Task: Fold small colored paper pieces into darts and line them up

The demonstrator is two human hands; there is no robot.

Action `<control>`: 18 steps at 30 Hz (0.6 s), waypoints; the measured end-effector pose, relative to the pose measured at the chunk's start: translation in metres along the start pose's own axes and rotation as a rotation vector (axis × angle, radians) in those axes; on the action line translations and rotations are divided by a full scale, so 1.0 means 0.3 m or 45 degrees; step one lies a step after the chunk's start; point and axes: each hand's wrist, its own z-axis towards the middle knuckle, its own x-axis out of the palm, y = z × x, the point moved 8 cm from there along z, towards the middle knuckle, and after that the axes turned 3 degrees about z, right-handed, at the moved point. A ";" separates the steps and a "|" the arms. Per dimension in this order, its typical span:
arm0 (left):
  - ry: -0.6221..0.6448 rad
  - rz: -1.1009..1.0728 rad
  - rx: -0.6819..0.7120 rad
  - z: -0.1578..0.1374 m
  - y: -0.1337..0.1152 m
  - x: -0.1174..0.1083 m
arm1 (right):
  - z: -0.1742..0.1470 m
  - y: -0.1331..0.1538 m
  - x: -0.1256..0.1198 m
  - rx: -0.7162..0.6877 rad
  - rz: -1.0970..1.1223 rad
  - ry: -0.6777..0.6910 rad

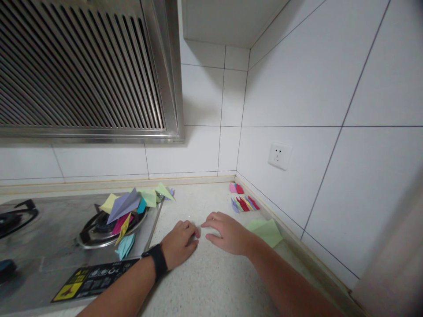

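1. Nearest on the left, a black wristband (pixel 159 262) circles the left wrist, beside a yellow-and-black label (pixel 99 279) on the stove (pixel 42 251).
2. The left hand (pixel 180 242) is palm down at the speckled countertop (pixel 211 281), fingers loosely bent, thumb slightly apart, nothing seen in its grasp; its palm is hidden.
3. Just right of it, the right hand (pixel 226 231) is half open, thumb and fingers spread, with nothing visible between them.
4. Pale green paper (pixel 269 233) lies on the countertop just right of the right wrist.
5. Farther, a row of coloured folded papers (pixel 244 204) lies near the right wall, with a smaller pink-and-red cluster (pixel 236 188) beyond.
6. Far left, loose folded papers (pixel 125 206) are heaped over a burner (pixel 89 243).
7. Behind, a socket (pixel 280 156) sits in the right wall.
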 end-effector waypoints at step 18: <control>0.024 0.365 -0.189 -0.001 0.008 -0.053 | 0.010 -0.024 0.110 0.051 0.095 0.147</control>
